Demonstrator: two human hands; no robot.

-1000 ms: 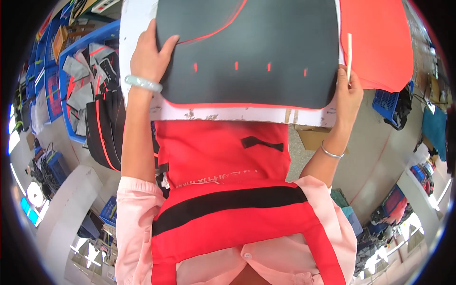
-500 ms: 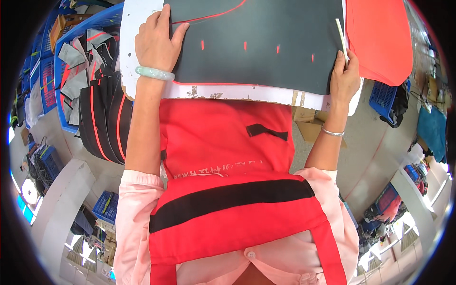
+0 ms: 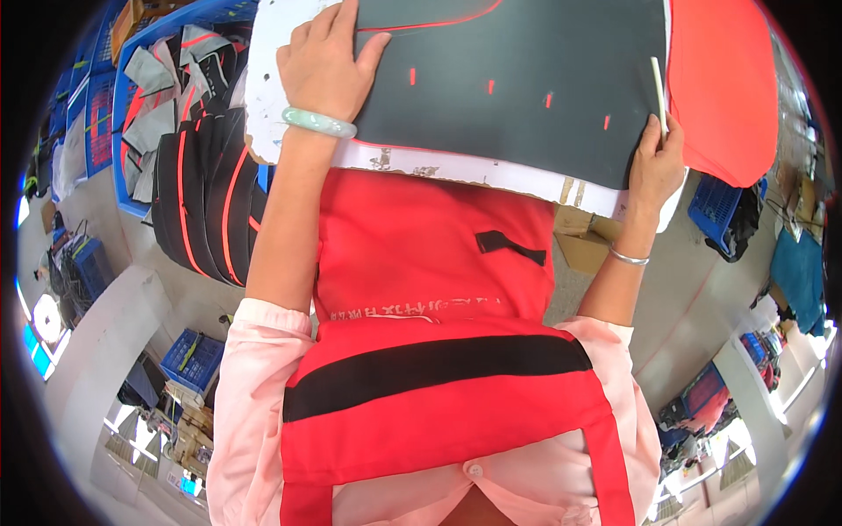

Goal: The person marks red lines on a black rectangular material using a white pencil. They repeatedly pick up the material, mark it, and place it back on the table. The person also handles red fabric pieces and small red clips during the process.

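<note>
the view's top edge cuts off the dark panel [image 3: 474,118] and red sheet [image 3: 724,96].

The dark sheet [image 3: 509,96] presents a smooth, matt surface, the white board [image 3: 263,105] a smooth face with a rough, chipped edge, the apron [image 3: 430,232] matt cloth, the bangle [image 3: 319,123] a glossy, polished finish, the bracelet [image 3: 629,257] shiny metal, and the blue crate [image 3: 191,355] plastic.
</note>
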